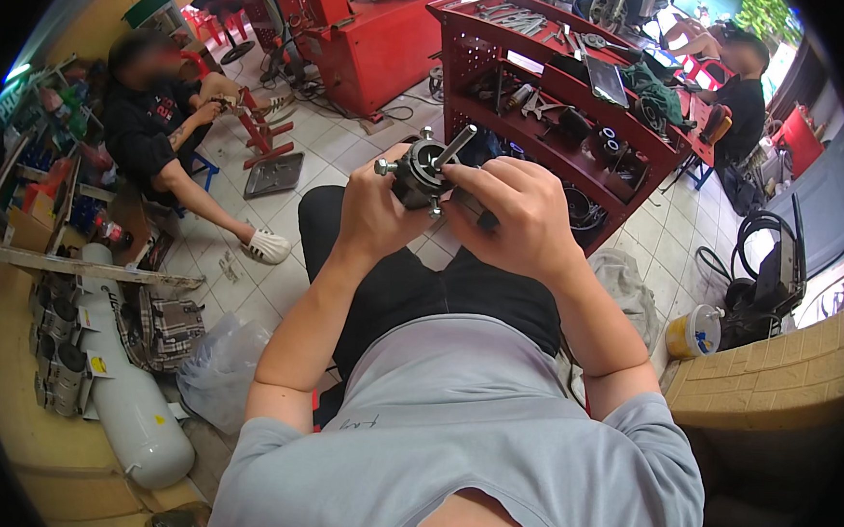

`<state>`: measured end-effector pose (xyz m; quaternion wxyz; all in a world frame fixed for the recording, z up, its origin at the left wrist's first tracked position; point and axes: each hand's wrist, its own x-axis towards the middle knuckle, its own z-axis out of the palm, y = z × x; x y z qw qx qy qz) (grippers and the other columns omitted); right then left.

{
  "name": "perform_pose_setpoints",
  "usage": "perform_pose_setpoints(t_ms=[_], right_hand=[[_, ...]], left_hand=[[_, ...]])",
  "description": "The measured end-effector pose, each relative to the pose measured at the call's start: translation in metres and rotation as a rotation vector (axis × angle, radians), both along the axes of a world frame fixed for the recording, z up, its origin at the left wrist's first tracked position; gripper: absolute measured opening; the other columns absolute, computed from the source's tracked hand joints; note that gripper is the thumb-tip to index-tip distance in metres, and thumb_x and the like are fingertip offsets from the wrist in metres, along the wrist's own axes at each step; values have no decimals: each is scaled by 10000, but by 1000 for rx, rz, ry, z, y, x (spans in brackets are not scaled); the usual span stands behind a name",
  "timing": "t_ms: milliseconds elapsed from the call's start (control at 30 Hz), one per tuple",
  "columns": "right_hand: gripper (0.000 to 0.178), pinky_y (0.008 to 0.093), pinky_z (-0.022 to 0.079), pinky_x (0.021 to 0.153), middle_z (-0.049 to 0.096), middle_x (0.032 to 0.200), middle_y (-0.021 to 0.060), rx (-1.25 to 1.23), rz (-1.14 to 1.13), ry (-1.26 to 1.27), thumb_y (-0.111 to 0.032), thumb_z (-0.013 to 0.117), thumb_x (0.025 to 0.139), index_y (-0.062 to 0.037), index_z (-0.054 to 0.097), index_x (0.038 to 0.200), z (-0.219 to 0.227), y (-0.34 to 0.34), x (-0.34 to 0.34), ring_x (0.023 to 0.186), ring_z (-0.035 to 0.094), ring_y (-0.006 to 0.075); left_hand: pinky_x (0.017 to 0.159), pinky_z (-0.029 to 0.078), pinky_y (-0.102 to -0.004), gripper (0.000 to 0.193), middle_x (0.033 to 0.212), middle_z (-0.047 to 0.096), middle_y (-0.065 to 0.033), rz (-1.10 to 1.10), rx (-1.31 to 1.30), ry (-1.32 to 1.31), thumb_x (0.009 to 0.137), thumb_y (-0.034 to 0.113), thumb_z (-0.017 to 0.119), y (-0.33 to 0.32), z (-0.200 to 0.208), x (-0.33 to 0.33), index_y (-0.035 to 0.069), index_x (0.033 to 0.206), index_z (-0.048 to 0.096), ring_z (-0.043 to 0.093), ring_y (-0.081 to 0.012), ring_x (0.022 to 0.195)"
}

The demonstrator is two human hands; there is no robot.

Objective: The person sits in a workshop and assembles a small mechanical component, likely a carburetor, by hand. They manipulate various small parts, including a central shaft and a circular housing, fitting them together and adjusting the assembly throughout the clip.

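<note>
In front of me, above my lap, is a dark round metal part (414, 174) with several bright bolts standing out from its rim. A bright metal rod (458, 146) rises at a slant from its open top. My left hand (375, 205) is wrapped round the part's left side and holds it up. My right hand (517, 211) is closed, its fingertips pinched at the rim near the foot of the rod. What those fingers grip is hidden. A small dark piece shows under the right palm; I cannot tell what it is.
A red tool cart (544, 170) with wrenches and parts stands ahead. One person (150, 121) sits at the left by a red stand (261, 133) and a tray (275, 175); another person (741, 109) sits far right. A white tank (128, 410) lies at left, a bucket (693, 333) at right.
</note>
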<state>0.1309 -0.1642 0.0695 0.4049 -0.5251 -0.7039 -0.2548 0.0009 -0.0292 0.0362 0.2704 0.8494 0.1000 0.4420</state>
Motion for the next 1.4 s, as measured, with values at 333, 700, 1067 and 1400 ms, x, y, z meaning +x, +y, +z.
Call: perform_pose_setpoints(t_ms=[333,700,1067,1400], right_hand=[[350,358,459,564,529,739,38,-131,-122,-56,-132,724,673,-127,647,1014,3,-8,-5,669,571,222],[427,371,496,685,551,872,89,-354,-254,58,-143,739,697,-153,682,1121,14,-23,-1,774,586,269],[328,360,516,670,642,872,101,-451,24,426,-135,704,720,-79,671,1042,31,-28,5,727,641,253],[365,289,489,626,658,869,99,-547,205,412,-74,669,715,-10,662,1074,23,-22,15,722,610,182]], left_hand=[[635,511,-404,322,805,654,-135,43,162,34,654,129,797,-2,0,2,47,906,614,651,-372,746],[674,506,-410,478,789,660,-67,113,357,34,549,194,851,7,-13,6,84,955,624,663,-297,749],[627,487,-387,398,786,661,-84,76,455,-32,641,244,824,12,-9,4,58,935,631,653,-303,695],[627,471,-372,458,777,656,-66,-6,451,-90,554,207,825,10,-8,3,68,941,624,657,-274,711]])
